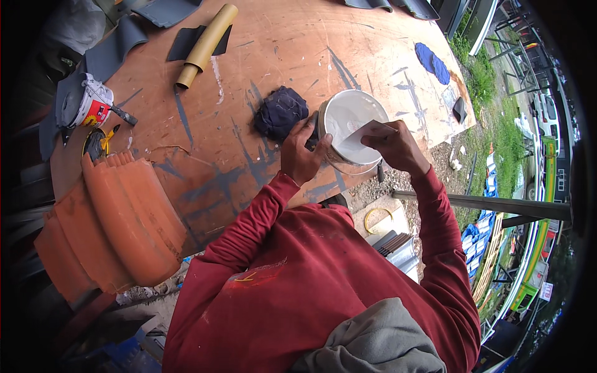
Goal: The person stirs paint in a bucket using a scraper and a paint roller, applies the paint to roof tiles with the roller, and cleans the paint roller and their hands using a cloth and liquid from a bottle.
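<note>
A white bucket [356, 98] with pale, whitish material inside stands near the table's front edge. On its left side my left hand [303, 152] grips the bucket, thumb and fingers curled. Something dark shows between those fingers; I cannot tell what. My right hand [401, 146] is closed on a thin, flat scraper [365, 132], whose blade dips inside the bucket's mouth. Just left of the bucket lies a bunched dark navy cloth [281, 113], close to my left fingers. A wire handle hangs on the bucket's near side, with a dark grip at its right end.
The wooden table [236, 68] has grey smears. Orange roof tiles [118, 224] lie at the near left, beside a paint tub [93, 102]. A brown roll [208, 46] lies farther back, grey tiles [118, 46] behind it. Blue cloth [432, 63] is at the far right. A metal bar [485, 204] is right of me.
</note>
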{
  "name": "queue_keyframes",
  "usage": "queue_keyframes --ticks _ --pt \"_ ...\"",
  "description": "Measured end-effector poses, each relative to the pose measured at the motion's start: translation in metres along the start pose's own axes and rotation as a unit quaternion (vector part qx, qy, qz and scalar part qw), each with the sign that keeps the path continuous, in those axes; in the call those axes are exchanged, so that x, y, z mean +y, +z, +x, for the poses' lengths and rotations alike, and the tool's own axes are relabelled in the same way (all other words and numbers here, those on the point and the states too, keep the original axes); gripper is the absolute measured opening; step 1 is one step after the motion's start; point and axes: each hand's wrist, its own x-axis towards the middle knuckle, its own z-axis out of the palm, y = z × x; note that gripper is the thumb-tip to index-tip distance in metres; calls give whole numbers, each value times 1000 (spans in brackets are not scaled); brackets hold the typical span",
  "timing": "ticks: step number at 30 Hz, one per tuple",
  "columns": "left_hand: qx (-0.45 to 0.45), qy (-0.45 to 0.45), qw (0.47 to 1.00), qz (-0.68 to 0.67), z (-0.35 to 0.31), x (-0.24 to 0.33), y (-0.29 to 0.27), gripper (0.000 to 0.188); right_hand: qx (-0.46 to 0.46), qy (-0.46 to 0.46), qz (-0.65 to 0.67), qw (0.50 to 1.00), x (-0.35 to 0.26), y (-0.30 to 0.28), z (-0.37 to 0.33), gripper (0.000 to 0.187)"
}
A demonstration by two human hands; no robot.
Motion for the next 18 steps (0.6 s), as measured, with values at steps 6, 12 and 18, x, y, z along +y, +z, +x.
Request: queue_keyframes --ticks 6,12,18 --pt "-1 -3 999 41 -3 -6 0 70 182 -104 -52 976 -8 8 17 11" --pt "-4 -1 1000 11 -1 -2 -1 70 224 -109 -124 960 3 54 26 9" --pt "-4 13 1000 -20 -1 -3 -1 70 81 -53 -54 994 3 50 13 6"
